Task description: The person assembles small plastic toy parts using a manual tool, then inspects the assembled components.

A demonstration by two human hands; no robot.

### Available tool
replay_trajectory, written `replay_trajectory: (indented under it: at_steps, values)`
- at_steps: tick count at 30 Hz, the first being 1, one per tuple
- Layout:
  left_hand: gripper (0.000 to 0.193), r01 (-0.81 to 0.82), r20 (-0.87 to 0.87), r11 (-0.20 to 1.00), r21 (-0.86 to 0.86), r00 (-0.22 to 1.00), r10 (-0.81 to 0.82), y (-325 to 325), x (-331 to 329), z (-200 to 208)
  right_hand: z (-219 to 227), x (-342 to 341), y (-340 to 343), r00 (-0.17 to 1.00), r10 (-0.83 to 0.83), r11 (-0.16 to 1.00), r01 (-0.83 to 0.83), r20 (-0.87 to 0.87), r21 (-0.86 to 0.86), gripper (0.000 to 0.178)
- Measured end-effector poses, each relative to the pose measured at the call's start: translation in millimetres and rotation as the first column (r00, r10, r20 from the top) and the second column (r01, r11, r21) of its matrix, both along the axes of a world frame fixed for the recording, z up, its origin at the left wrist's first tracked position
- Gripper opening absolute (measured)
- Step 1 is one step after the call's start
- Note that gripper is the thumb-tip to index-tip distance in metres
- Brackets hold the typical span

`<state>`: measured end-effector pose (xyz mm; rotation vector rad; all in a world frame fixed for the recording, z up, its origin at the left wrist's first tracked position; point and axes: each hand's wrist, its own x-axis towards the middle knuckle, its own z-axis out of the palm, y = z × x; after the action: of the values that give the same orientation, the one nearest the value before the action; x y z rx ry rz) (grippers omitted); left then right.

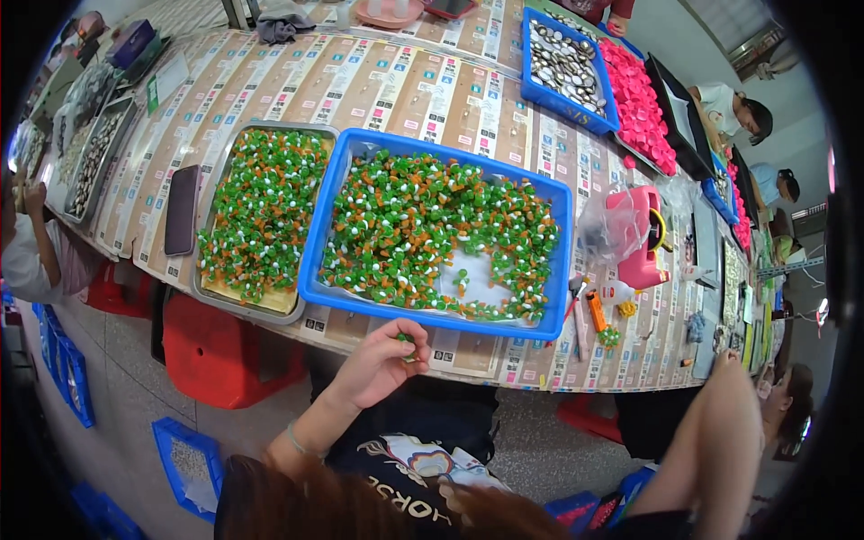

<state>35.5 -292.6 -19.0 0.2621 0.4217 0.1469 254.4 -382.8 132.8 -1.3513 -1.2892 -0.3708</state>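
My left hand is at the table's near edge, in front of the blue tray. Its fingers are closed on a small green plastic piece, mostly covered by the fingers. Inside the tray lie many small green, orange and white plastic pieces, with a bare patch of pale liner at the lower right. A metal tray to the left holds a heap of the same pieces. My right arm is bent up at the right side, and its hand is out of the picture.
A dark phone lies left of the metal tray. On the right are a pink container, an orange tool and a small pile of pieces. Red stools stand below the table edge. Other people sit around.
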Motion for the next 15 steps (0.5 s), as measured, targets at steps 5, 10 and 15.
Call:
replay_trajectory:
  at_steps: [5, 10, 15]
  values:
    - [0.013, -0.09, 0.032, 0.995, -0.042, 0.995, 0.091, 17, -9, 1, -13, -23, 3, 0.997, -0.045, 0.996, 0.05, 0.068, -0.076, 0.024]
    - [0.014, -0.047, 0.021, 0.999, 0.01, 0.999, 0.047, 28, -15, 6, -73, -18, 58, 0.969, 0.034, 0.721, -0.193, -0.244, -0.665, 0.025]
    - [0.012, -0.098, -0.012, 0.992, 0.08, 0.995, 0.1, 32, -7, 1, -166, 0, 89, 0.987, 0.132, 0.627, -0.154, -0.09, -0.763, 0.025]
